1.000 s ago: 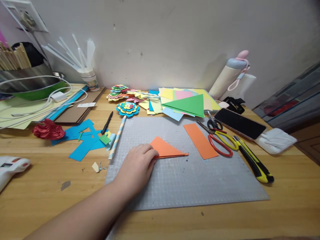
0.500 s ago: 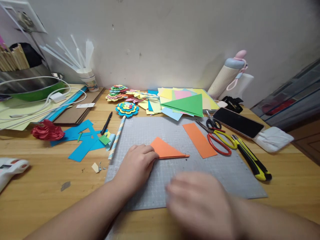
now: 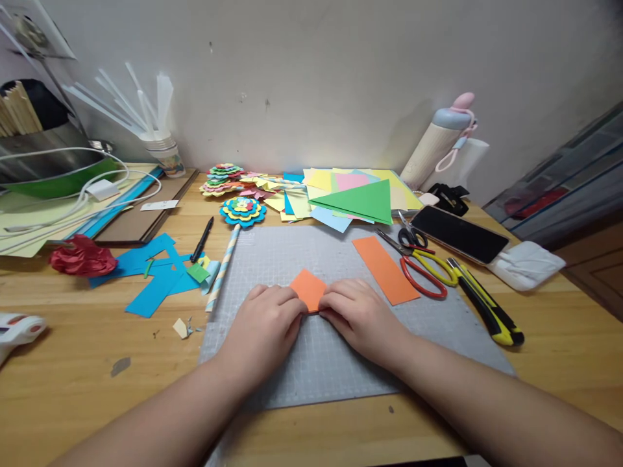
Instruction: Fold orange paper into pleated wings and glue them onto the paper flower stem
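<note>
On the grey cutting mat (image 3: 292,370) lies a folded piece of orange paper (image 3: 307,289), its peak pointing away from me. My left hand (image 3: 272,318) is closed on its left corner. From the other side my right hand (image 3: 357,314) grips the right corner, fingertips curled over the folded edge. Both hands hide the paper's ends, and only its middle shows between them. To the right of my right hand rests a flat orange paper strip (image 3: 385,270). Red-and-yellow-handled scissors (image 3: 423,275) lie just past the strip.
A yellow-black utility knife (image 3: 487,305) and a phone (image 3: 460,233) lie at right. Paper flowers (image 3: 242,211) and stacked coloured sheets (image 3: 360,201) are along the wall. Blue scraps (image 3: 156,285), a pen (image 3: 202,240) and crumpled red paper (image 3: 82,256) occupy the left.
My right hand, blurred and near the mat's front edge before, has moved up and left onto the paper's right corner. My left hand stays on the left corner. The view has shifted slightly.
</note>
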Available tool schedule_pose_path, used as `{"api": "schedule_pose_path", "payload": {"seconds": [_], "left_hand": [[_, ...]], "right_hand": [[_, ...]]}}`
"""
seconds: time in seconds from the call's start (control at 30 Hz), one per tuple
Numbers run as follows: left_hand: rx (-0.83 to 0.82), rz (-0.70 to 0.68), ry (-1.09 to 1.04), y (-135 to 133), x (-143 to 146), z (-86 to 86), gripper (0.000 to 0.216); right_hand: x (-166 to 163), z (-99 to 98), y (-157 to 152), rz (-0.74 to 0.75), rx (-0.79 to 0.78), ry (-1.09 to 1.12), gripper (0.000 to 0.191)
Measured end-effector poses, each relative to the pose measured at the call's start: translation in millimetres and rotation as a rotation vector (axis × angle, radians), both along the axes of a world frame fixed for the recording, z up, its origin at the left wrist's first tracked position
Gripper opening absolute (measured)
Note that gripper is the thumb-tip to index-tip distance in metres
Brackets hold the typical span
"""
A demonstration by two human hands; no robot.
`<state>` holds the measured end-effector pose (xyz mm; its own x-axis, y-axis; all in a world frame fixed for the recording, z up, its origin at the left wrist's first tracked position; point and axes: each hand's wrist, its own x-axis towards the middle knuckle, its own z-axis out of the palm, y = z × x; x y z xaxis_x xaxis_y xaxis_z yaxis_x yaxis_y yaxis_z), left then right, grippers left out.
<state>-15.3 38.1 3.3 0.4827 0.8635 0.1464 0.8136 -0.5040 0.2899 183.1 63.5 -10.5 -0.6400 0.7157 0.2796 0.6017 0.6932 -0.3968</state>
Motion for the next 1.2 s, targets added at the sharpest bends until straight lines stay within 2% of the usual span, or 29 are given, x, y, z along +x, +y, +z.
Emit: {"api": "schedule_pose_path", "payload": {"seconds": [0.13, 0.3, 0.47, 0.63, 0.87, 1.2], "left_hand": [[-0.002, 0.038, -0.020, 0.4, 2.2, -1.2, 0.013], [-0.008, 0.010, -0.004, -0.5, 3.9, -0.1, 0.017], [-0.030, 0.038, -0.018, -2.0, 3.9, -0.8, 0.013], [-0.052, 0.056, -0.034, -1.2, 3.4, -2.0, 0.011], [-0.092, 0.148, -0.007, -1.7, 7.6, 0.4, 0.017], [-0.112, 0.161, 0.079, 4.6, 11.9, -3.2, 0.020]], "right_hand": [[-0.6, 0.1, 1.0, 0.002, -0.008, 0.015, 0.012], [-0.7, 2.9, -4.4, -0.006, -0.034, -0.019, 0.012], [-2.8, 2.9, -8.4, -0.028, -0.067, -0.011, 0.005], [-6.3, 0.9, -8.4, -0.095, -0.102, -0.009, 0.004], [-8.6, 3.5, -7.5, -0.155, -0.114, -0.038, 0.006], [-14.6, 2.7, -2.5, -0.188, -0.155, -0.122, 0.007]]}}
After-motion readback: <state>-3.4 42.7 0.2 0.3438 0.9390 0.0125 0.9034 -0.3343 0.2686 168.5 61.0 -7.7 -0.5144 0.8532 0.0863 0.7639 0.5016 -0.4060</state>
